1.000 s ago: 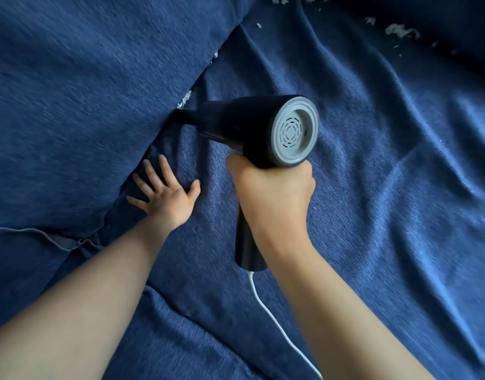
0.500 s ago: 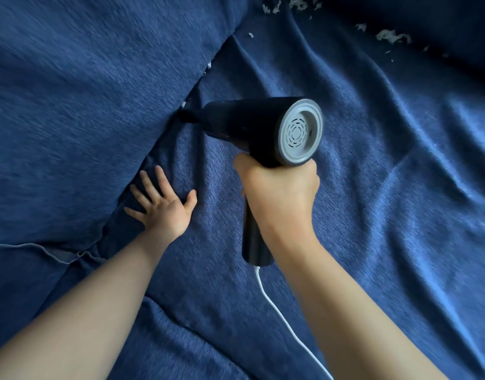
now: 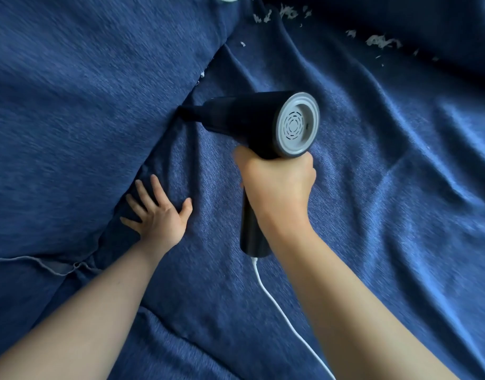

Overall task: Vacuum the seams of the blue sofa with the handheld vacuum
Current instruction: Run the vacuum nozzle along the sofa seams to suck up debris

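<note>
Your right hand point(image 3: 277, 185) is wrapped tight around the upright handle of the vacuum point(image 3: 259, 124), fingers curled just under its dark barrel, and that is the right place to hold it: the grip sits below the body, so the weight likely balances over your fist and you can steer the tip with the wrist alone. The vacuum looks hard-shelled and light enough for one hand, though the white cord point(image 3: 279, 308) trailing from the base of the handle toward you may tug if it snags on a fold. The narrow nozzle point(image 3: 188, 115) is pushed into the seam point(image 3: 164, 144) where the back cushion point(image 3: 79, 111) meets the seat of the sofa point(image 3: 373, 187). Your left hand point(image 3: 159, 215) lies flat with fingers spread, pressing the seat cloth down just beside the seam, nearer to you than the nozzle. The cover is soft, loose and wrinkled, so it will likely bunch or get sucked against the tip; keep it stretched with that flat palm. White crumbs point(image 3: 382, 42) lie scattered farther up, near the far end of the seam, well apart from the nozzle, so much of the seam looks not yet done.
</note>
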{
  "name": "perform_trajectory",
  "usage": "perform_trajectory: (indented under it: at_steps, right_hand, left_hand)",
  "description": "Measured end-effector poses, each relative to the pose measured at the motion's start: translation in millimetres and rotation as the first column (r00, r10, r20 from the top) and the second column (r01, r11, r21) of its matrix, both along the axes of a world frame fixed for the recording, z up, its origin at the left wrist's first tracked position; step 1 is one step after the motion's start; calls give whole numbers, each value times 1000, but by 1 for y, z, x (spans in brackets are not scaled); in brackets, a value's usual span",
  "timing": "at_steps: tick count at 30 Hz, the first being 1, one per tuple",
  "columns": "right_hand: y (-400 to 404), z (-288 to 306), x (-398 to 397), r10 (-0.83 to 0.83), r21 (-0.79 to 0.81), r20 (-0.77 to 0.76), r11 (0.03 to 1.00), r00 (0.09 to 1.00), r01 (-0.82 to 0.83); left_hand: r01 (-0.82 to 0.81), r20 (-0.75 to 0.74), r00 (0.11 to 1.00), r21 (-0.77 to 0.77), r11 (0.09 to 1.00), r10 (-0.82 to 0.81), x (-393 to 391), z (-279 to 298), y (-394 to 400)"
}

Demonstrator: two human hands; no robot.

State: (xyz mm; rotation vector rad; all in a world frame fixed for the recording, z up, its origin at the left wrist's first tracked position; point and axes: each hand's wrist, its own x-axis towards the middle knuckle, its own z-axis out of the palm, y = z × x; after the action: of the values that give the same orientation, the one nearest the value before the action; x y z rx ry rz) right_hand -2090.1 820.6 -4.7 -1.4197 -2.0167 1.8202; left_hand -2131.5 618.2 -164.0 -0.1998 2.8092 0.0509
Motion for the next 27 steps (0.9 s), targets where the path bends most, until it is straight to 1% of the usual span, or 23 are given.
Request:
perform_trajectory:
  at_steps: [3,6,9,12,16,22,27]
  right_hand:
    - [10,1,0,-9,79,-28,997,1000,11]
    - [21,-1,-2,-15,76,-21,997,1000,17]
    - [27,-3,-7,-33,57,-22,998,999,34]
    - [31,-3,-16,-58,33,-23,998,998,59]
    - [40,-8,-29,-64,27,-42,997,997,66]
    - [44,-12,-46,-100,-22,-37,995,994,99]
    - [49,-11,-43,-87,17,-74,996,993,88]
  left_hand:
    - [-32,-1,999,66,997,32,-6,5,4]
    - [-130,5,991,179,975,132,-25,13,28]
    - [-108,42,994,237,966,101,-49,18,66]
    - [-139,123,986,210,968,115,-69,18,94]
    - [-97,184,980,81,992,81,-76,10,104]
    - [-105,249,964,46,993,90,-79,12,108]
    - [-119,284,953,29,992,106,-81,12,109]
